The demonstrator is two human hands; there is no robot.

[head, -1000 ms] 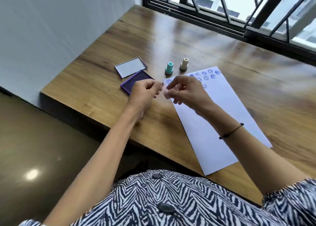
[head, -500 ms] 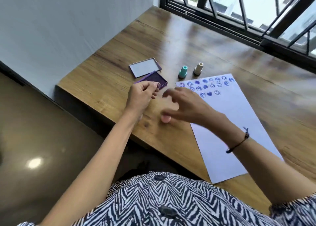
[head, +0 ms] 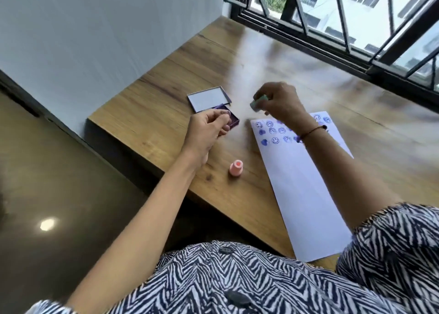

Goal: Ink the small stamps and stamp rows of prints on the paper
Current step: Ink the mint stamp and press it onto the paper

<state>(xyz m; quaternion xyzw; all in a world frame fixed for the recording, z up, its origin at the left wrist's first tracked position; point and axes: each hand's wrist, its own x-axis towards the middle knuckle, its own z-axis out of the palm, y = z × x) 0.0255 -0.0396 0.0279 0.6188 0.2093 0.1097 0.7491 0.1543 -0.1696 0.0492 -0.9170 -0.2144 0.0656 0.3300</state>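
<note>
My right hand (head: pixel 281 102) is raised above the table and grips a teal stamp (head: pixel 258 102), just beyond the top left corner of the white paper (head: pixel 299 185). Rows of blue smiley and heart prints (head: pixel 273 134) fill the paper's far end; my right wrist covers some. My left hand (head: pixel 207 129) hovers with its fingers pinched together at the near edge of the open purple ink pad (head: pixel 234 121). Whether it holds something small is unclear. A pink stamp (head: pixel 236 168) stands upright on the wood near my left wrist.
The ink pad's pale lid (head: pixel 209 98) lies flat just behind the pad. The wooden table (head: pixel 166 104) ends at a wall on the left and a barred window (head: pixel 344 28) at the back. Its front edge runs close to the pink stamp.
My right hand set the pink stamp down near the front edge, then reached back and lifted the teal stamp. The left hand stayed by the ink pad. The view shifted right.
</note>
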